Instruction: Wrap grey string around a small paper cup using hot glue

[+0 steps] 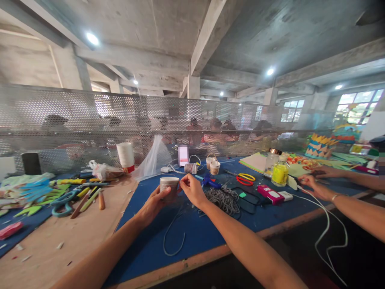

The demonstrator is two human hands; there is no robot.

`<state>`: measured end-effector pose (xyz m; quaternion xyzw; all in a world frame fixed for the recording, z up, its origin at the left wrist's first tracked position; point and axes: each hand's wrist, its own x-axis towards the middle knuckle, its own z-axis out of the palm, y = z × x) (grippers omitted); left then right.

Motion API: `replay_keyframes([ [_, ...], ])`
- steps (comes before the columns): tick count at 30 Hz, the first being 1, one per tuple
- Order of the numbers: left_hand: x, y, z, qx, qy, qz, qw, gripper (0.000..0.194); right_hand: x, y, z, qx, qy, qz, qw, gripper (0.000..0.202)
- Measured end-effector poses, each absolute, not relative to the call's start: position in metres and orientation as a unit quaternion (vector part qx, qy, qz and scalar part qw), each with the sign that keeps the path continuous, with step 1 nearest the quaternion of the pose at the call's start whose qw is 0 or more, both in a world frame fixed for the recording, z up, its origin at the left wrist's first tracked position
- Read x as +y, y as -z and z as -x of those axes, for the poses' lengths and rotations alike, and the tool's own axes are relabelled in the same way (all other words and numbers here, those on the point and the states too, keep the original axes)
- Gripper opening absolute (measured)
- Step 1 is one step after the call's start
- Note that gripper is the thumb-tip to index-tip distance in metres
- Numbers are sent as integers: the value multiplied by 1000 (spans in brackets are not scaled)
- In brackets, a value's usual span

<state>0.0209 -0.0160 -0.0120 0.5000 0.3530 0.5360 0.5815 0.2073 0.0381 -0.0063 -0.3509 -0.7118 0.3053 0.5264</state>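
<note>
A small paper cup (169,188), its side wrapped in grey-brown cord, is upright in my left hand (156,201) above the blue mat (141,241). My right hand (192,189) is at the cup's right side with thumb and fingertips pinched together; what lies between them is too small to make out. A loose grey cord (174,253) curls on the mat below the cup. Right of my right hand lies a tangled heap of grey cord (222,200), with a blue glue gun (210,181) behind it.
Red and yellow scissors (246,179), a magenta box (270,194) and a yellow jar (280,173) lie to the right, near another person's hands (315,185). Teal scissors (64,201) and stacked cups (125,156) are left. A perforated screen (144,116) stands behind.
</note>
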Motion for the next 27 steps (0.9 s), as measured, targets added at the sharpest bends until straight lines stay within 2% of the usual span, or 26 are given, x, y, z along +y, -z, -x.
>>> replay_keyframes([
  [27, -16, 10, -20, 342, -532, -508, 584, 56, 39, 3, -209, -710, -326, 352, 516, 10],
])
